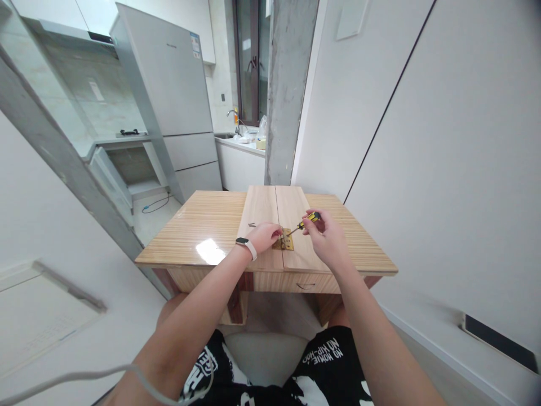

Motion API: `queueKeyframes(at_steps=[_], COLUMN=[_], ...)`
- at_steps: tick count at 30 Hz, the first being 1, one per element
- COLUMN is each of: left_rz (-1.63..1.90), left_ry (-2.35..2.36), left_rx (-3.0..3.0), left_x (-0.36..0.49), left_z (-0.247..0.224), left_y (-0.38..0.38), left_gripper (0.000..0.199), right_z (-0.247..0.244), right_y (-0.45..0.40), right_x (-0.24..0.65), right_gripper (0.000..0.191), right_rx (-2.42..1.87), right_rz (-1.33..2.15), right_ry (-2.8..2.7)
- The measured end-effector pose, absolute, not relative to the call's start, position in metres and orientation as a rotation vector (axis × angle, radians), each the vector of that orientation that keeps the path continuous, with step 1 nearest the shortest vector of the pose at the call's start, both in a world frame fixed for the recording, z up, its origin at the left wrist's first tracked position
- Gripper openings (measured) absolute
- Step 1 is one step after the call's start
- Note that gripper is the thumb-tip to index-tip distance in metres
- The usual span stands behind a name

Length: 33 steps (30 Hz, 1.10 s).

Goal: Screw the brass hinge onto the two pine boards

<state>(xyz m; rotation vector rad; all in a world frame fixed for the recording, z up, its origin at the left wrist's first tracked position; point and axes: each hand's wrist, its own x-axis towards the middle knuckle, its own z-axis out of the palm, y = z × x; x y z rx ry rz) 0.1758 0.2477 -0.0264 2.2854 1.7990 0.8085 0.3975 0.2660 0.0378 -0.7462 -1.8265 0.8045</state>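
Observation:
A brass-coloured hinge [288, 243] lies across the seam between two pale wooden boards, the left board [261, 204] and the right board [295, 202]. My right hand [328, 239] grips a screwdriver [311, 218] by its yellow and black handle. The shaft slants down to the left, its tip at the hinge's upper part. My left hand [266, 237], with a white-strapped band on the wrist, is closed at the hinge's left side. Its fingertips are pinched together, and whatever they hold is too small to make out. A few small screws [252, 225] lie on the left board.
Under the boards is a glossy wooden desk [186, 225] with a drawer [306, 283]. A white wall [422, 169] rises on the right. A grey fridge [169, 84] and a sink counter [240, 160] stand beyond. A pale cable [84, 376] crosses the lower left.

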Motion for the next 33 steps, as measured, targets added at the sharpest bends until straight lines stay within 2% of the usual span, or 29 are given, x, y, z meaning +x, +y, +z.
queueKeyframes(at_steps=[6, 14, 28, 33], left_rz=[1.037, 1.110, 1.144, 1.133], left_ry=[1.734, 1.692, 1.690, 1.690], left_rx=[2.074, 2.020, 1.963, 1.995], left_x=[0.179, 0.177, 0.171, 0.171], left_z=[-0.044, -0.045, -0.053, -0.054], left_y=[0.245, 0.245, 0.250, 0.251], left_gripper=[0.027, 0.032, 0.036, 0.038], right_z=[0.037, 0.038, 0.047, 0.055], right_y=[0.277, 0.283, 0.295, 0.304], right_x=[0.378, 0.361, 0.359, 0.357], right_gripper=[0.030, 0.024, 0.027, 0.030], right_rx=[-0.656, -0.695, -0.704, -0.601], right_rz=[0.867, 0.820, 0.733, 0.815], right_ry=[-1.885, -1.983, -2.096, -2.190])
